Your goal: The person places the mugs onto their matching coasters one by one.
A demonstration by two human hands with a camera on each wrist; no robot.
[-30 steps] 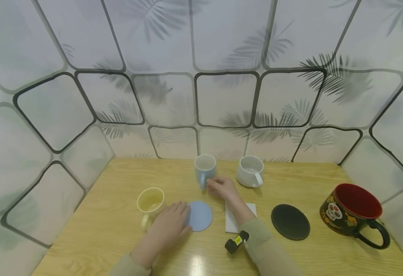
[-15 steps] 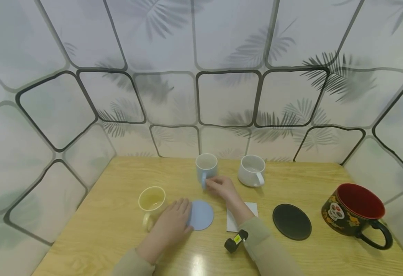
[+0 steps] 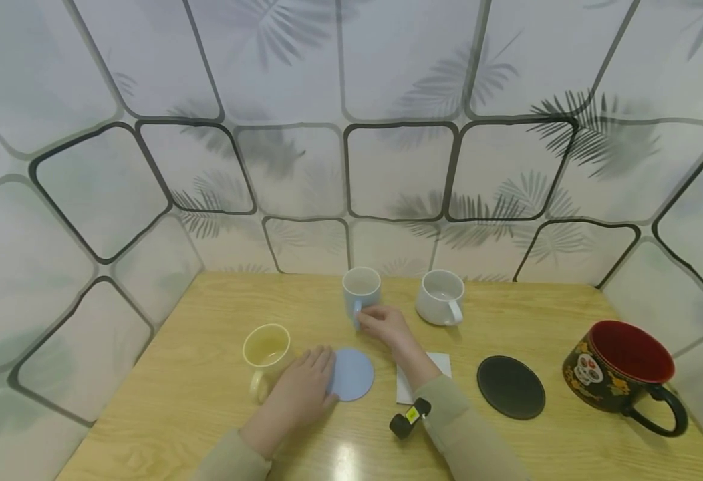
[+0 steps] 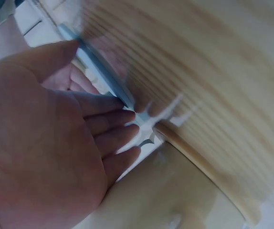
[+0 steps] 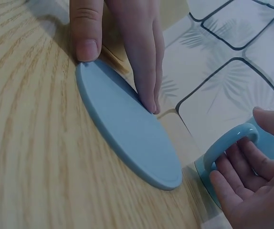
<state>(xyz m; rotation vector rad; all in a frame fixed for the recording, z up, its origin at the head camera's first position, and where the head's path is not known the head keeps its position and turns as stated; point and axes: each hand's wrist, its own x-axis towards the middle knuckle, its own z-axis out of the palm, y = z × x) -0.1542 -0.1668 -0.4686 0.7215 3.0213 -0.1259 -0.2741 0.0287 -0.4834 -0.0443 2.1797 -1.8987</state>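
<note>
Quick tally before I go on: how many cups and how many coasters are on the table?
Cups: 4 (yellow, blue, white, black skull mug)
Coasters: 3 (blue, white, black)
Total: 7

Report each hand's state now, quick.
Left hand: open, straight fingers resting on the blue coaster.
Right hand: fingers curling at the blue mug's handle, not yet closed on it.

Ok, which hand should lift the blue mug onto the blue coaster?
Probably the right hand: its fingers are already at the blue mug handle. The left hand rests on the blue coaster edge and can steady it.
</note>
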